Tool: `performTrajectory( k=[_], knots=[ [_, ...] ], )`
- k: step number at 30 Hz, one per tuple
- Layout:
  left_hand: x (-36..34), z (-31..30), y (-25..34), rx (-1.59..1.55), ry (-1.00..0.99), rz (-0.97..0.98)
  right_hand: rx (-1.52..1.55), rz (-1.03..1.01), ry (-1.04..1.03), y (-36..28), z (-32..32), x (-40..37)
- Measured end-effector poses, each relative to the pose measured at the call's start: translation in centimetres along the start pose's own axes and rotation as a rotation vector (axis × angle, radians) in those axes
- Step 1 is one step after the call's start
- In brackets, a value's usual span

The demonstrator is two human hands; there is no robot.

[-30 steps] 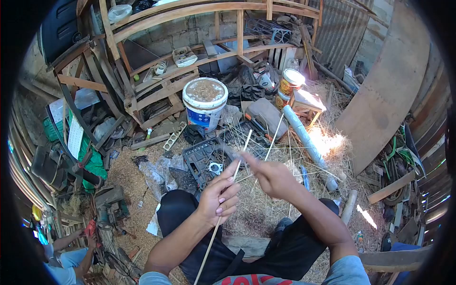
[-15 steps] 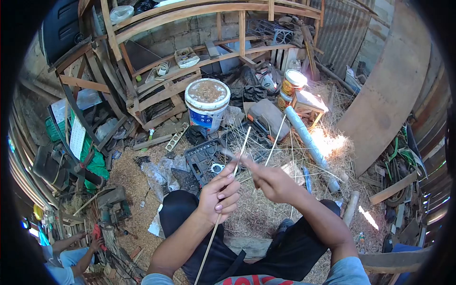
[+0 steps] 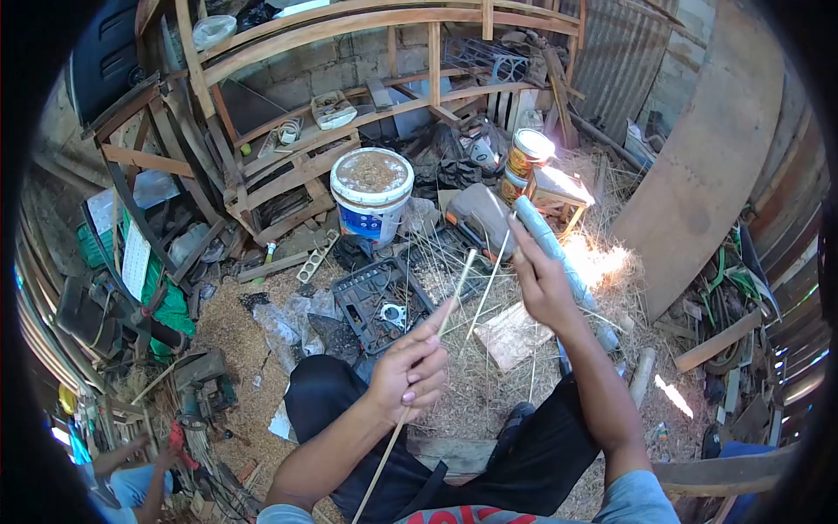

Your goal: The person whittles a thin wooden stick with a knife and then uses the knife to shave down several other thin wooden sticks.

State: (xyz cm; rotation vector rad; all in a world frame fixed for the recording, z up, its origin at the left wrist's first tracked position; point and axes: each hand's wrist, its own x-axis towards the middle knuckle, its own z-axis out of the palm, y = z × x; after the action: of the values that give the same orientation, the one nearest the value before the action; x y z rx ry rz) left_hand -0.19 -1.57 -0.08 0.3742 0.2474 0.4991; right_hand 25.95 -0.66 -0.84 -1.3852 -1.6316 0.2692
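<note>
My left hand [image 3: 408, 371] is closed around a thin bamboo stick [image 3: 377, 476], its thumb lying along the shaft. The stick slants up past the fist to a pale upper end, and its lower end runs down over my lap. To the right, apart from the stick, my raised right hand [image 3: 541, 284] points upward in front of the blue-grey pipe. Its fingers are partly curled on a knife, whose blade hardly shows at this angle. More thin sticks [image 3: 489, 284] lean between my hands, over the shavings.
An open tool case [image 3: 381, 301] lies before my knees, near a wood board [image 3: 515, 334]. Behind stand a white bucket [image 3: 373, 196], paint cans [image 3: 528, 157] and a grey power-tool case [image 3: 480, 214]. The pipe [image 3: 550, 244] lies right. Another person's hand [image 3: 166, 458] is at lower left.
My right hand has moved up and right, away from the stick, and turned; the blurred blade at the stick no longer shows there. My left hand still holds the stick, its upper end slightly lower.
</note>
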Motion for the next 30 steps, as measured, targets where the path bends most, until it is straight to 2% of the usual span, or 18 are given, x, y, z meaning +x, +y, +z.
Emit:
performTrajectory(
  k=[2,4,5,7,10,13,14,17,19,21,24,27,30],
  knots=[
    [0.0,-0.5,0.7,-0.027,-0.002,0.039,0.075,-0.109,-0.137,-2.3,0.6,-1.0],
    [0.1,-0.8,1.1,-0.104,0.024,0.059,0.039,-0.202,-0.379,-3.5,2.2,-2.6],
    [0.1,-0.8,1.1,-0.109,0.039,0.061,-0.011,-0.209,-0.469,-4.3,2.7,-2.9],
    [-0.1,-0.6,1.1,-0.128,0.068,0.071,-0.100,-0.096,-0.626,-7.1,3.1,-3.1],
    [-0.3,-0.4,1.1,-0.048,0.095,0.089,-0.119,-0.241,-0.482,-5.9,4.1,-3.6],
    [-0.5,0.1,0.7,0.021,0.103,0.069,-0.176,-0.134,-0.352,-4.8,3.8,-2.7],
    [-0.6,0.3,0.5,0.057,0.073,0.040,-0.167,-0.074,-0.268,-2.9,3.6,-2.0],
    [-0.6,0.8,-0.1,0.118,0.008,-0.010,-0.049,0.339,-0.186,0.0,0.3,0.2],
    [-0.4,0.8,0.0,0.097,0.011,0.010,0.011,0.273,-0.104,-0.7,-0.2,0.0],
    [-0.2,0.1,0.6,0.056,0.049,0.051,0.069,0.141,-0.142,-1.7,0.0,-0.4],
    [0.0,-0.2,1.1,0.064,0.068,0.086,0.140,-0.156,-0.410,-2.8,2.8,-2.9],
    [-0.3,0.0,1.2,0.063,0.115,0.060,-0.066,-0.064,-0.605,-6.3,2.9,-2.9],
    [-0.4,0.1,1.0,0.092,0.178,0.059,-0.065,-0.233,-0.404,-5.4,3.3,-2.9]
  ],
)
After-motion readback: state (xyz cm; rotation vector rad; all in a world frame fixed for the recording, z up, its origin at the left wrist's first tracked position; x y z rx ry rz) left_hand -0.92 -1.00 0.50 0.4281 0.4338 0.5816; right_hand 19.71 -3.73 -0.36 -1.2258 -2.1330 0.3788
